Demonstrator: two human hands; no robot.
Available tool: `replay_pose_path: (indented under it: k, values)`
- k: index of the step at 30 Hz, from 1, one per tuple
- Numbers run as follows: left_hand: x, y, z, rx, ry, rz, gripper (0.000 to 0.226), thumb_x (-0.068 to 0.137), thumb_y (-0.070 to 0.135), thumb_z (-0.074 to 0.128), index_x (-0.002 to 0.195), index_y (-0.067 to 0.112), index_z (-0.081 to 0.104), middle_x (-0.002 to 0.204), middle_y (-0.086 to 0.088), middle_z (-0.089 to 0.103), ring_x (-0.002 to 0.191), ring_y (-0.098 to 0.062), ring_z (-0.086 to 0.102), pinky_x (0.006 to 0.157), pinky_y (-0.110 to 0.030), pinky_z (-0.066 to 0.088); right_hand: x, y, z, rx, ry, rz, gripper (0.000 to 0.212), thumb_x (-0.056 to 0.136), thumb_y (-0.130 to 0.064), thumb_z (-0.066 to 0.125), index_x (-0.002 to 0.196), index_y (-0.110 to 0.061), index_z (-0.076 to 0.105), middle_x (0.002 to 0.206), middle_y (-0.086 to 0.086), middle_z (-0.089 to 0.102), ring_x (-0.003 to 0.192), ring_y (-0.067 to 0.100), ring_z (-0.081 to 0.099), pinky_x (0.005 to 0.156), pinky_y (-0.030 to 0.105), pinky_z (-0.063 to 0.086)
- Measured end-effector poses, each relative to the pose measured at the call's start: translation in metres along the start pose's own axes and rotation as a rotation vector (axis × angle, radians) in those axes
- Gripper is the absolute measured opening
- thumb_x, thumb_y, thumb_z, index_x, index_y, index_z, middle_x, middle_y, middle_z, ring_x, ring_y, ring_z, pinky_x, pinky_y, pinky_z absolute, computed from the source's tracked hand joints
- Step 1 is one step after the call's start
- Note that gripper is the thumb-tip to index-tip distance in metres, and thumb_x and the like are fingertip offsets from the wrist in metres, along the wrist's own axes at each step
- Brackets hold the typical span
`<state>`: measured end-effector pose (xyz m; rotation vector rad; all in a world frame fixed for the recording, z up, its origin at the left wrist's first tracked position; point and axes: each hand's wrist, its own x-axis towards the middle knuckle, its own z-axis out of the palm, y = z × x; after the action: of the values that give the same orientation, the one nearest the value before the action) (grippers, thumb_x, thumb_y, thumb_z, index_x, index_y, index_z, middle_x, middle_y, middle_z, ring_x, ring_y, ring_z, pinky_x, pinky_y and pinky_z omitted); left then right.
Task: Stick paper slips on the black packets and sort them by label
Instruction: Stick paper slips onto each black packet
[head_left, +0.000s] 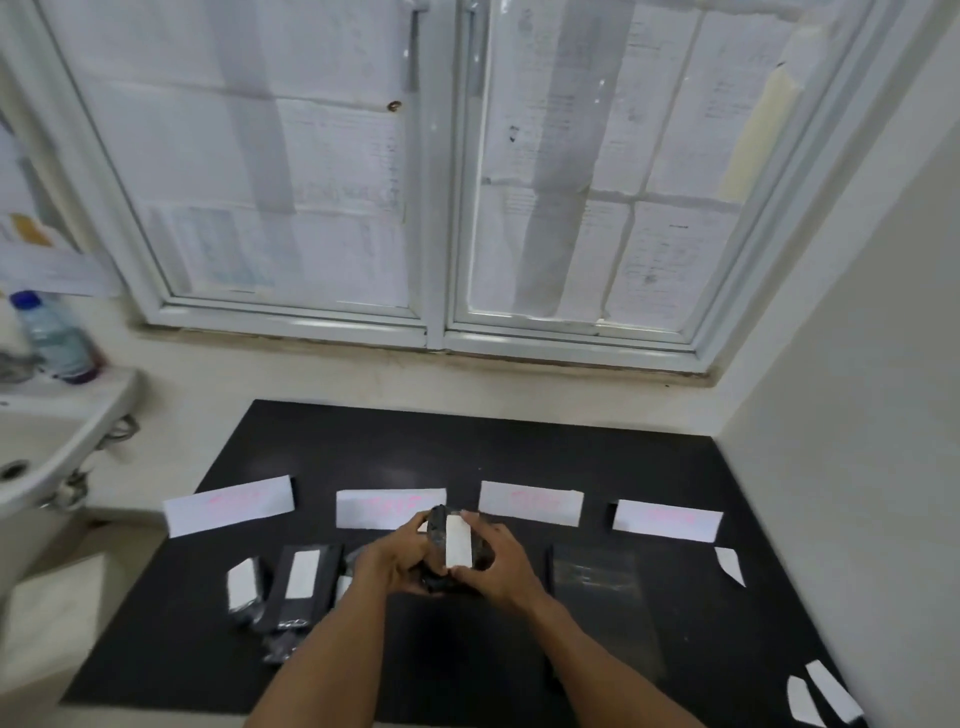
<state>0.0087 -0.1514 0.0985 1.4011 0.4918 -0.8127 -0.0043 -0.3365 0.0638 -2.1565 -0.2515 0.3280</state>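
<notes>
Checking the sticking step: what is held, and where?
A black packet bearing a white slip; left hand grips its left side, right hand its right.

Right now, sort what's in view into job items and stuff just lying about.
Job: black packet gripped by left hand and right hand, its paper slip, label cards, labelled packets, loose slips.
Lying about: water bottle, sink, papers on window.

Four white cards (530, 503) line the middle of the black mat (467, 447), with bare mat on their far side. The left hand (400, 558) and right hand (501, 564), gripping a packet (438, 522), fill the centre; labelled packets (301, 577) crowd the near left, a clear bag (597, 577) lies right, and a wall (857, 364) shuts the right edge.
</notes>
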Motion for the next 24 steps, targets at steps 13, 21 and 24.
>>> replay_pose_path:
  k: [13, 21, 24]
  values:
    - [-0.004, -0.07, -0.081, 0.324, 0.355, 0.007, 0.042, 0.096, 0.018, 0.056, 0.134, 0.004, 0.045, 0.134, -0.02, 0.053, 0.102, -0.023, 0.053, 0.083, -0.027, 0.042, -0.002, -0.004, 0.143, 0.11, -0.177, 0.148, 0.063, 0.084, -0.014, 0.063, 0.141, -0.032, 0.043, 0.13, 0.002, 0.05, 0.123, 0.015, 0.049, 0.109, 0.026, 0.04]
    - [0.024, -0.103, -0.075, 0.225, 0.404, 0.003, 0.03, 0.1, 0.02, 0.048, 0.123, 0.002, 0.053, 0.126, -0.022, 0.057, 0.109, -0.03, 0.056, 0.094, -0.037, 0.046, -0.01, 0.014, 0.15, 0.094, -0.112, 0.16, 0.055, 0.08, -0.003, 0.065, 0.132, -0.019, 0.057, 0.126, 0.005, 0.052, 0.116, 0.016, 0.055, 0.101, 0.023, 0.047]
    - [0.029, -0.105, -0.072, 0.247, 0.383, 0.007, 0.02, 0.1, 0.019, 0.047, 0.114, 0.007, 0.054, 0.123, -0.021, 0.059, 0.106, -0.028, 0.057, 0.098, -0.038, 0.047, -0.009, 0.018, 0.149, 0.019, -0.182, 0.177, 0.058, 0.082, -0.01, 0.065, 0.136, -0.025, 0.052, 0.127, 0.003, 0.047, 0.115, 0.014, 0.053, 0.101, 0.016, 0.043]
